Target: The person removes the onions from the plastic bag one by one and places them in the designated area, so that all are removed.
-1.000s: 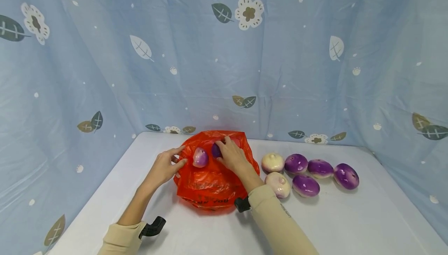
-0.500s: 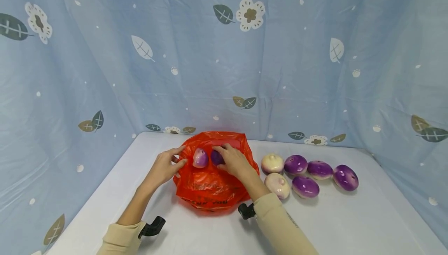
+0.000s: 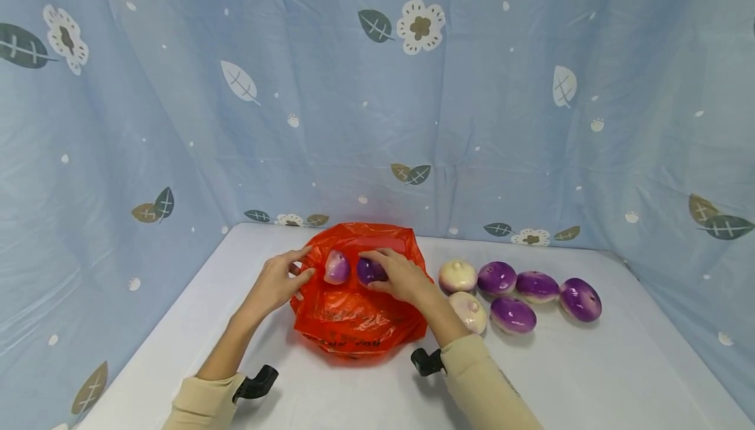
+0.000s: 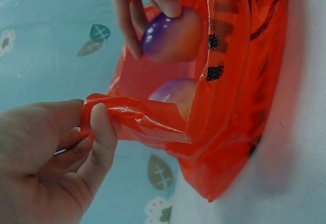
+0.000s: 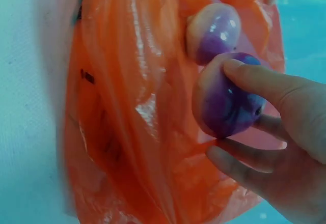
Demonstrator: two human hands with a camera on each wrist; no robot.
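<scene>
A red plastic bag (image 3: 348,315) lies on the table with its mouth open. My left hand (image 3: 276,282) pinches the bag's left rim between thumb and fingers, as the left wrist view shows closely. Inside the mouth, my right hand (image 3: 401,277) grips a glossy purple-and-cream turnip (image 5: 224,99) with thumb on one side and fingers on the other. Left of it in the bag sits another turnip (image 3: 337,267), paler and untouched. The bag's depths are hidden by its folds.
Right of the bag, several more turnips (image 3: 514,315) stand close together on the white table (image 3: 590,371), some purple side up, two cream side up. A blue patterned curtain (image 3: 330,122) hangs behind and at both sides.
My right hand has drawn slightly nearer and to the right with the turnip, which shows more now. The left hand keeps its place on the rim.
</scene>
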